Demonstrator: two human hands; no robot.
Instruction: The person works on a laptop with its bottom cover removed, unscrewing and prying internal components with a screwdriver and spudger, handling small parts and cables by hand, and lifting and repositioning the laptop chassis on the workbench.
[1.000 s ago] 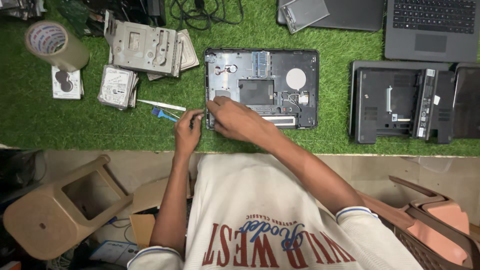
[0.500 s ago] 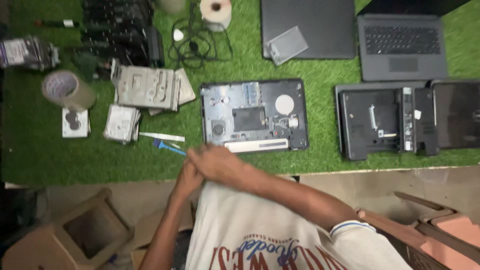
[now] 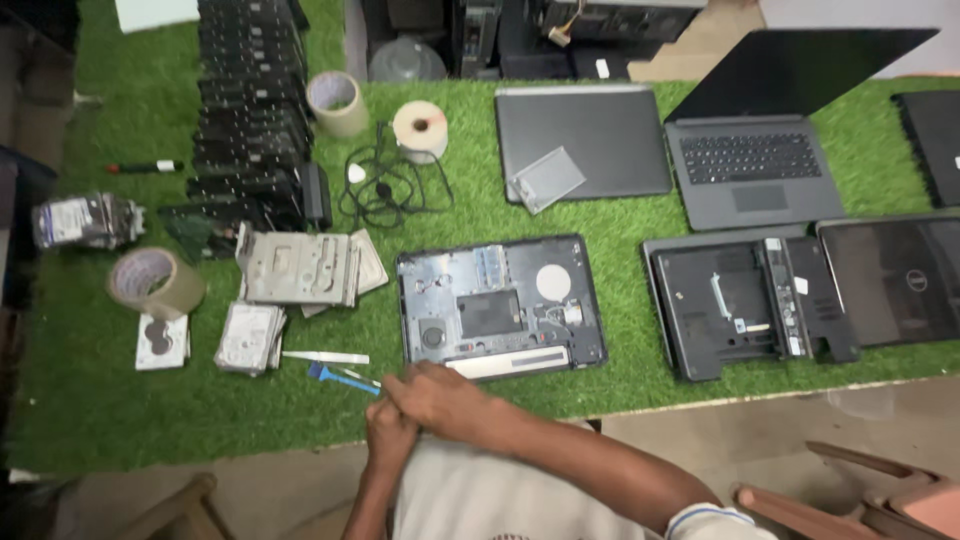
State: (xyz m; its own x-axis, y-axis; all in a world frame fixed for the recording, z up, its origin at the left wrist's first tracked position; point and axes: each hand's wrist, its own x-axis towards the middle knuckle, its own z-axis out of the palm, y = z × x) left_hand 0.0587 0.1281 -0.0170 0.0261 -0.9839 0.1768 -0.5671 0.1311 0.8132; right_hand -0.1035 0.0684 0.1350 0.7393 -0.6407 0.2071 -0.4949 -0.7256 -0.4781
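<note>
Taking the brown tape roll [image 3: 155, 282] at the left of the green turf mat [image 3: 250, 400] as landmark: a white hard drive [image 3: 161, 342] lies just below it, a wrapped drive [image 3: 85, 220] above and to its left, and a red-and-black marker [image 3: 145, 167] farther up. To its right sit a metal drive caddy [image 3: 298, 268] and a stack of bare drives [image 3: 249, 338]. Far to its right rest a closed grey laptop [image 3: 585, 140], an open laptop [image 3: 765, 170] and a black bottom cover [image 3: 735, 305]; a white tape roll [image 3: 420, 130] and black cable [image 3: 385, 190] lie up and right.
</note>
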